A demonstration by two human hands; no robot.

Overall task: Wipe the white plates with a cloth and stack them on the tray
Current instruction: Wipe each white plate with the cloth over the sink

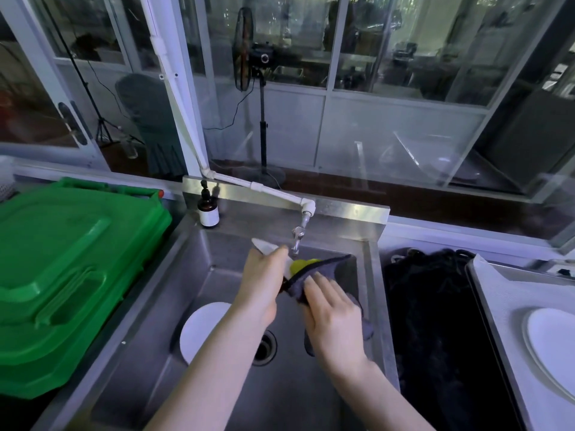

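Over the steel sink [161,321] my left hand [263,283] grips a white plate [264,245] held on edge, only its rim showing past my fingers. My right hand [333,312] presses a grey cloth [320,270] against the plate's face with straight fingers; the cloth covers most of the plate. A yellow-green patch [300,265] peeks out above the cloth. Another white plate [202,329] lies in the sink bottom at the left. At the far right a white plate [550,346] rests on a grey tray [504,293].
A tap [298,236] on a white pipe hangs just behind my hands. A brown pump bottle [208,209] stands on the sink's back ledge. A green bin lid [68,269] fills the left. A dark tangled mass [435,306] lies between sink and tray. The drain [264,348] is below my arms.
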